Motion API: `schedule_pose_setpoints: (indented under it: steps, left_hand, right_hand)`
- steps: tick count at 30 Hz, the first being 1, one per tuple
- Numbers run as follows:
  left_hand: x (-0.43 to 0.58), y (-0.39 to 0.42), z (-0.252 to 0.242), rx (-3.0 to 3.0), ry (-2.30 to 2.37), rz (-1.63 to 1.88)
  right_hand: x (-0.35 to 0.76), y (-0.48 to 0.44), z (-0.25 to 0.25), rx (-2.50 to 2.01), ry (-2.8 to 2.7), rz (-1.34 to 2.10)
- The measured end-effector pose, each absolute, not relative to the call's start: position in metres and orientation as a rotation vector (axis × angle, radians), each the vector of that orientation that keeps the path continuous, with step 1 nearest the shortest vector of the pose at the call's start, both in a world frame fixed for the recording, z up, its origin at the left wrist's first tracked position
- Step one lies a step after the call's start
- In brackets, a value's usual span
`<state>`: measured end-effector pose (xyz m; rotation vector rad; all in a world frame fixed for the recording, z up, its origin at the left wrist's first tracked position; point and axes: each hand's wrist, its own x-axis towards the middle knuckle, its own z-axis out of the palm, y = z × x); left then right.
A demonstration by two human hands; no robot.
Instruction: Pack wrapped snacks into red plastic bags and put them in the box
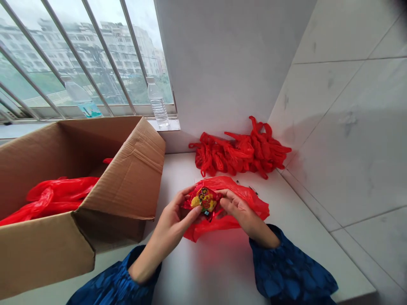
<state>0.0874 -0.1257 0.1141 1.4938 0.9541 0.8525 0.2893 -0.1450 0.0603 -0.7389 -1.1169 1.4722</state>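
A small red snack packet (205, 200) with yellow pictures and print is held up over the table. My left hand (181, 212) grips it from the left, thumb across its front. On the other side, my right hand (237, 207) has its bent fingers closed at the packet's right edge. Beneath both hands a red plastic bag (254, 205) lies spread on the white table (206, 271); the hands and packet hide part of it.
An open cardboard box (136, 169) with red plastic bags (60, 192) inside stands at left. Several knotted red bags (238, 152) are heaped against the back wall. A clear bottle (157, 103) and a second bottle (82, 99) stand by the barred window. A tiled wall (359, 140) bounds the right.
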Motion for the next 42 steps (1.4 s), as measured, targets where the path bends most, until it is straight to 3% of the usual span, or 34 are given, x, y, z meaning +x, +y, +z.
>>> schedule_pose_setpoints:
  steps: [20, 27, 42]
  left_hand:
    - [0.068, -0.116, 0.117, 1.516, 1.077, 0.846]
    - [0.076, -0.119, 0.119, 1.522, 1.045, 0.893]
    - [0.078, -0.120, 0.114, 1.577, 0.989, 1.006]
  right_hand:
    - [0.295, -0.139, 0.055, -0.912, -1.103, 1.284]
    - [0.294, -0.139, 0.055, -0.903, -1.058, 1.409]
    - [0.298, -0.144, 0.064, -0.899, -1.099, 1.324]
